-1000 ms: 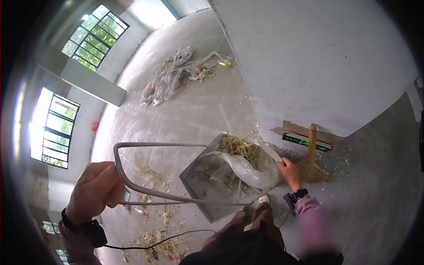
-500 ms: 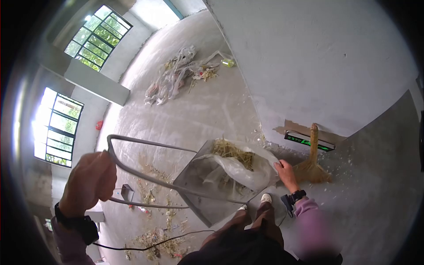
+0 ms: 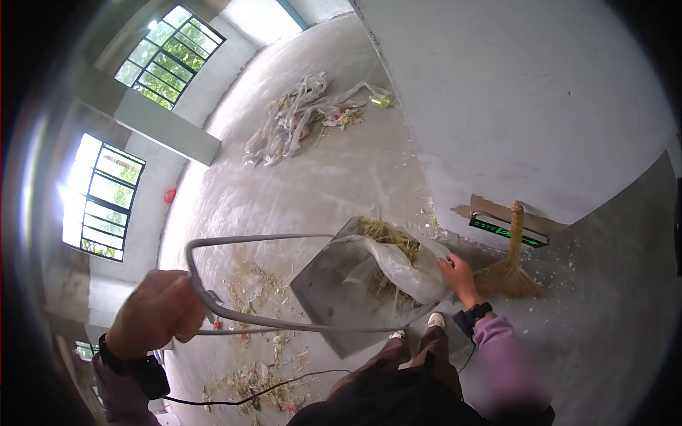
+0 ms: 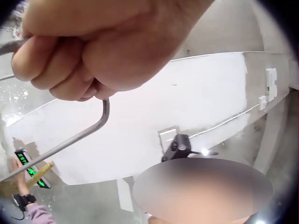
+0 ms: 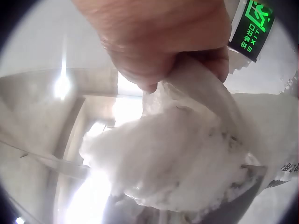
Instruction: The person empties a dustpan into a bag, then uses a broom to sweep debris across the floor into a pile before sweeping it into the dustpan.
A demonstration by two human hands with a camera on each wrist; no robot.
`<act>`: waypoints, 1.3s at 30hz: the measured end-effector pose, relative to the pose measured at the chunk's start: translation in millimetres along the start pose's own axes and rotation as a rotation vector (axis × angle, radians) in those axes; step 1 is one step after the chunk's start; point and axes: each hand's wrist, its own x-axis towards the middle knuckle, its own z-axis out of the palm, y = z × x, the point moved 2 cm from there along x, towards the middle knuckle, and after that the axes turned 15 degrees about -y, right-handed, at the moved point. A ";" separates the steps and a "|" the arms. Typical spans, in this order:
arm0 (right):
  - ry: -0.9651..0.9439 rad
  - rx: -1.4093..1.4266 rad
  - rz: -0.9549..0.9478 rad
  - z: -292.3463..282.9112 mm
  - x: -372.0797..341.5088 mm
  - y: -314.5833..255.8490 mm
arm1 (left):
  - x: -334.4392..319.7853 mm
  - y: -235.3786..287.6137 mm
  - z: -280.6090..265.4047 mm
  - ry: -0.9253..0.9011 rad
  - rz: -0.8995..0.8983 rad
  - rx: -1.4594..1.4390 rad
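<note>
A grey metal dustpan with a long looped handle hangs in front of the legs. My left hand grips the end of that handle; in the left wrist view the fingers of the left hand curl round the metal rod. Straw and a whitish plastic bag lie at the dustpan's right part. My right hand pinches the bag's edge. Seen from the right wrist, the right hand holds the gathered plastic between thumb and fingers.
A straw broom leans by the wall beside a green-lit exit sign. Plastic and litter lie farther off on the floor, with a green-labelled item. Scattered straw and a black cable are at lower left.
The left hand dipped leftward with the handle, then came back right, the dustpan tilting along with it. The right hand keeps its hold on the bag. The head view has shifted slightly.
</note>
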 end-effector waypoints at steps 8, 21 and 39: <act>0.086 0.108 0.060 0.8 17.3 22.5 | 23.3 -19.9 -14.1 -0.096 -0.004 -0.102; -0.008 0.137 0.050 15.0 33.7 -7.6 | 17.8 -13.9 -5.7 -0.069 -0.060 0.245; 0.027 0.291 0.151 14.9 37.8 24.3 | 17.7 -16.6 -12.3 -0.041 -0.150 0.131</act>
